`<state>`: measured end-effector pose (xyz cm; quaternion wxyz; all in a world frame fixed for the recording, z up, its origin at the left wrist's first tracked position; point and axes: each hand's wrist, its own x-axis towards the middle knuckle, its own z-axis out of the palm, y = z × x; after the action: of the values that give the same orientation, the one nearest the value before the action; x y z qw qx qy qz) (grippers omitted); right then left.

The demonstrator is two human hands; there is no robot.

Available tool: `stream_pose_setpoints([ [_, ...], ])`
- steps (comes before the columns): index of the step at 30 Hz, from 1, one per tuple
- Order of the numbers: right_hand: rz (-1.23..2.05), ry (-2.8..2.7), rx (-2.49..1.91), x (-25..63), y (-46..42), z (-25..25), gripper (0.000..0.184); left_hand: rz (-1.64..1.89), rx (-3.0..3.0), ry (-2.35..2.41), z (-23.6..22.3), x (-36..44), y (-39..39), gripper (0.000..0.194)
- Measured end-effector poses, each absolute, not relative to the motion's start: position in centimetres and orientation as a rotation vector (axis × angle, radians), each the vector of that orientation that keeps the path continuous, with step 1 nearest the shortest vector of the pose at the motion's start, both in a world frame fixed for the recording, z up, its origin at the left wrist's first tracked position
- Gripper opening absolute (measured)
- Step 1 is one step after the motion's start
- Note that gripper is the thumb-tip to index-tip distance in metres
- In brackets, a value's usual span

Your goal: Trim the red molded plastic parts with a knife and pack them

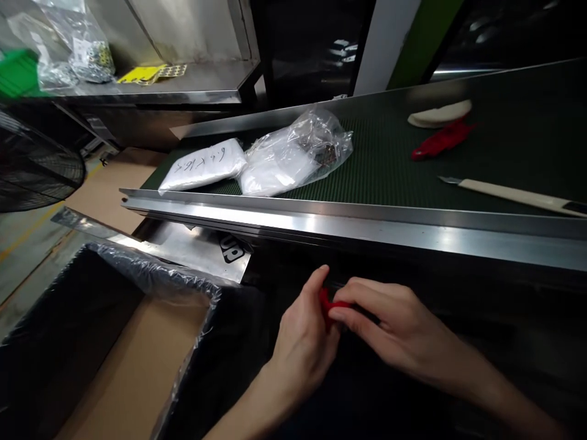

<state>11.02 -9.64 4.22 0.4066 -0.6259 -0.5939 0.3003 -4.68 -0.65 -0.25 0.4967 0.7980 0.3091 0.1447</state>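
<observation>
Between my hands is a small red piece (326, 307), mostly covered by my fingers, so its exact kind cannot be made out. My left hand (306, 333) is closed around it, thumb pointing up. With thumb and forefinger, my right hand (389, 324) pinches its right edge. Both hands are in front of the conveyor's metal rail (367, 229), below belt height. On the green belt beyond lie another red piece (441, 140), a cream curved piece (440, 115) and a craft knife (513, 192) with a pale handle, its blade pointing left.
Two plastic packs lie on the belt's left part: a white pack with handwriting (204, 164) and a clear bag (293, 156). At lower left stands a box lined with black plastic (211, 299). A fan (41, 159) and a metal shelf (206, 82) are at the left.
</observation>
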Motion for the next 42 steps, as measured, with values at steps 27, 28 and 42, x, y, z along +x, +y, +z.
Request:
stream_pose_setpoints([
  [27, -0.228, -2.025, -1.689, 10.0, -18.7, 0.1, 0.03, 0.613, 1.739, 0.796, -2.8, -4.4, -3.0, 0.014],
  [28, -0.224, -1.911, -1.702, 9.5, -18.7, -0.2, 0.026, 0.642, 1.768, 0.776, -2.9, -4.4, -3.2, 0.015],
  [42, 0.471, -0.58, -1.734, 5.7, -20.4, -4.8, 0.017, 0.517, 1.808, 0.796, -5.9, -3.5, -8.0, 0.008],
])
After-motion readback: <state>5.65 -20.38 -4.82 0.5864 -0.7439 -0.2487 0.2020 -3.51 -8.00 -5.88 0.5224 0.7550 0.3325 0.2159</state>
